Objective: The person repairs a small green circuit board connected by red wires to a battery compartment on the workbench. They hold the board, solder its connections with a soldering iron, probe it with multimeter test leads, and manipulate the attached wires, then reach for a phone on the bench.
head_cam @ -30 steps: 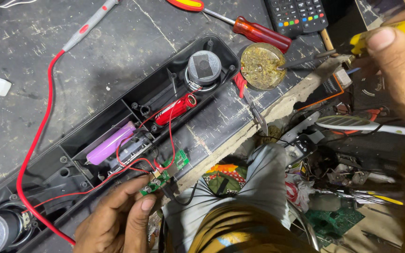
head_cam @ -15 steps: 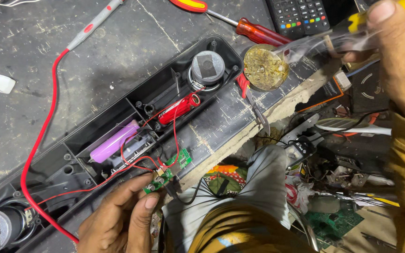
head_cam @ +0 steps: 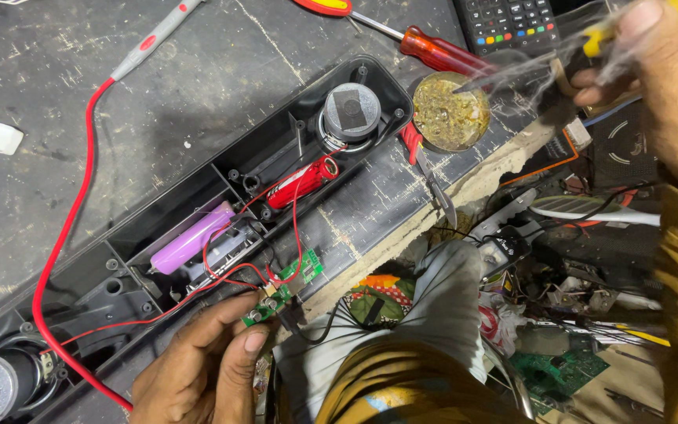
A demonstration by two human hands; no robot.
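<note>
The left hand (head_cam: 202, 365) sits at the near edge of the worktop (head_cam: 56, 141), its fingers (head_cam: 254, 343) pinched narrow on a small green circuit board (head_cam: 267, 308) that is tied by thin red wires to the long black speaker housing (head_cam: 198, 228). A second green board (head_cam: 304, 269) lies just beside it, to the right. Inside the open housing a purple battery cell (head_cam: 190, 242) lies in a middle compartment, a red cell (head_cam: 301, 182) lies further right, and a round speaker driver (head_cam: 350, 114) fills the far right end.

The right hand (head_cam: 665, 94) is raised at the far right, fingers closed around a yellow-handled tool (head_cam: 653, 20), probably a soldering iron; its blurred tip reaches towards the round tin of amber flux (head_cam: 449, 111), with thin smoke about it. Whether the tip touches the flux cannot be told.

A red-handled screwdriver (head_cam: 441, 49) lies beyond the tin, and a red probe lead (head_cam: 68, 228) curves across the left of the worktop.
</note>
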